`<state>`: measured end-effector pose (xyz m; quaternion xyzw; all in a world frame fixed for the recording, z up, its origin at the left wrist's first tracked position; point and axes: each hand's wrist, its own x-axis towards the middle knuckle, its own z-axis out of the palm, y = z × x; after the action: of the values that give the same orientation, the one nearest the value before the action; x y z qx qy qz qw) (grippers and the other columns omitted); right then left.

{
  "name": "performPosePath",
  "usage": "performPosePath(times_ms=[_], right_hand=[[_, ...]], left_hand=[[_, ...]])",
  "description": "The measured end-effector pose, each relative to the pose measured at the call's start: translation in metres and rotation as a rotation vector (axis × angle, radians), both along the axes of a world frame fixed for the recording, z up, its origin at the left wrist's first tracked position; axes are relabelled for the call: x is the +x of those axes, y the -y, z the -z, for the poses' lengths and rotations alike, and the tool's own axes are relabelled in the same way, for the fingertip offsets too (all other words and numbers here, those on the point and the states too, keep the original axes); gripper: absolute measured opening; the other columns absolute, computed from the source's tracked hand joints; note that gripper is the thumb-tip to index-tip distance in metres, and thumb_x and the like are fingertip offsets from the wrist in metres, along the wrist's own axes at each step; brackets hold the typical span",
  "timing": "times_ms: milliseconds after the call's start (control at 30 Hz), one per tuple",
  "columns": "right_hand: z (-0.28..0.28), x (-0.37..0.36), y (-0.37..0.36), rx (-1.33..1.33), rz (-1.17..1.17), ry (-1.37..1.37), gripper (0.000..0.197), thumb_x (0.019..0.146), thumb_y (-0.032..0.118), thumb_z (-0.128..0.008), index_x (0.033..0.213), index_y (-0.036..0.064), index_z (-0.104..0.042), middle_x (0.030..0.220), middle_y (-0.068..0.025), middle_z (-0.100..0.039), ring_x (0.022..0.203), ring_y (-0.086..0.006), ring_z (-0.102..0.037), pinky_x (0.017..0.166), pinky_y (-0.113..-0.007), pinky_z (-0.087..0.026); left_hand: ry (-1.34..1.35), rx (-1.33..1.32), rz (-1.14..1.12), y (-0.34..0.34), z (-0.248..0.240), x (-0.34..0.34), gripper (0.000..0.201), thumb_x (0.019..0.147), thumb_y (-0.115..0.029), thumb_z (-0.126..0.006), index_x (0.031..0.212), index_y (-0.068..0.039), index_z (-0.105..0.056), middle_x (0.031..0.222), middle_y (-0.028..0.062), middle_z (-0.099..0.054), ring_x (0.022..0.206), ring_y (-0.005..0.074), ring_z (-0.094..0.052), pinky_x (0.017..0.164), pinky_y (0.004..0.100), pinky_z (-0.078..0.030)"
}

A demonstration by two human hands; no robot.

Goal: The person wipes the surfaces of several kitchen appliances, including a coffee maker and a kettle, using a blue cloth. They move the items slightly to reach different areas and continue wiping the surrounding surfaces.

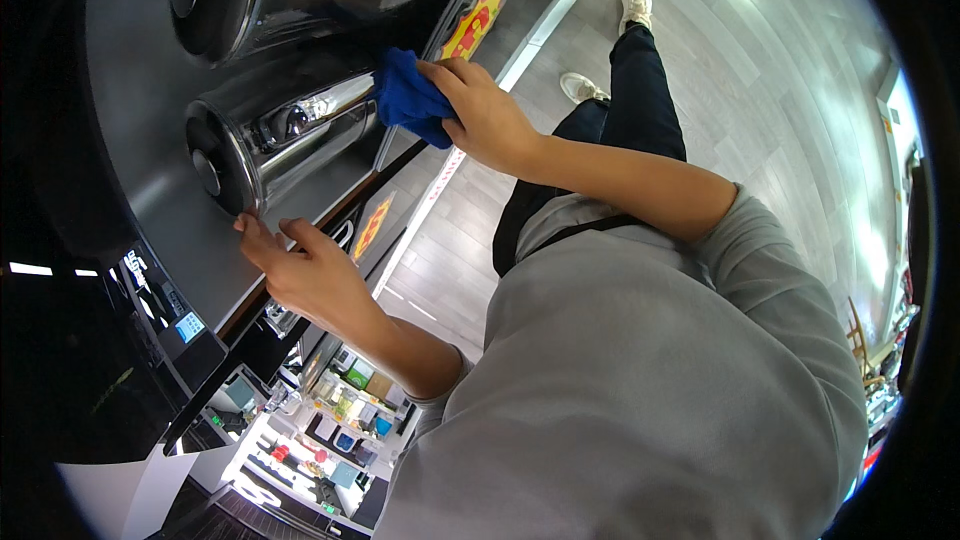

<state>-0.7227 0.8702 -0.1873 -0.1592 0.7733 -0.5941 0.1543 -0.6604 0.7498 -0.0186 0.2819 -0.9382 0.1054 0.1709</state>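
A blue cloth [408, 95] is bunched in my right hand [487, 120], whose fingers are closed on it. The cloth presses against the end of a glossy dark cylindrical appliance [330, 145] with a chrome handle [315, 110]. At the appliance's other end is a round black top [215, 155] with a raised disc. My left hand [310, 265] touches the rim of that top with its fingertips, the thumb held apart. What lies under the cloth is hidden.
A second, larger dark appliance [300, 0] stands right beside the first on the grey shelf [150, 170]. Red and yellow tags [472, 25] hang along the shelf's front edge. A small lit display [190, 327] shows at lower left. Grey plank flooring [760, 70] lies to the right.
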Motion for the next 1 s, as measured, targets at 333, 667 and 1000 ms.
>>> performPosePath(times_ms=[333,667,1000], right_hand=[[-0.057,0.010,-0.011,-0.005,-0.506,0.446,0.060,0.072,0.000,-0.061,0.129,0.0030,-0.044,0.111,-0.0259,-0.061,0.098,-0.0381,-0.063,0.087,-0.039,-0.050],[-0.142,-0.034,0.040,-0.337,0.078,-0.779,0.056,0.073,0.009,-0.071,0.126,0.0107,-0.053,0.130,-0.0180,-0.047,0.125,-0.0388,-0.042,0.097,-0.046,-0.043],[-0.158,-0.082,0.097,0.339,-0.233,-0.819,0.029,0.079,0.025,-0.068,0.104,0.0104,-0.068,0.109,-0.0149,-0.062,0.108,-0.0313,-0.055,0.081,-0.040,-0.050]], left_hand=[[-0.123,0.102,0.121,0.011,0.000,0.007,0.035,0.088,-0.006,-0.049,0.122,0.003,-0.052,0.120,0.0233,-0.061,0.100,0.0395,-0.064,0.082,0.0420,-0.054],[-0.230,0.300,0.159,0.019,0.000,0.016,0.039,0.086,-0.002,-0.049,0.125,0.002,-0.051,0.125,0.0263,-0.055,0.093,0.0412,-0.065,0.072,0.0421,-0.054],[-0.287,0.363,0.051,0.012,0.000,0.014,0.040,0.085,-0.003,-0.051,0.124,-0.002,-0.054,0.132,0.0166,-0.054,0.101,0.0371,-0.064,0.076,0.0376,-0.054]])
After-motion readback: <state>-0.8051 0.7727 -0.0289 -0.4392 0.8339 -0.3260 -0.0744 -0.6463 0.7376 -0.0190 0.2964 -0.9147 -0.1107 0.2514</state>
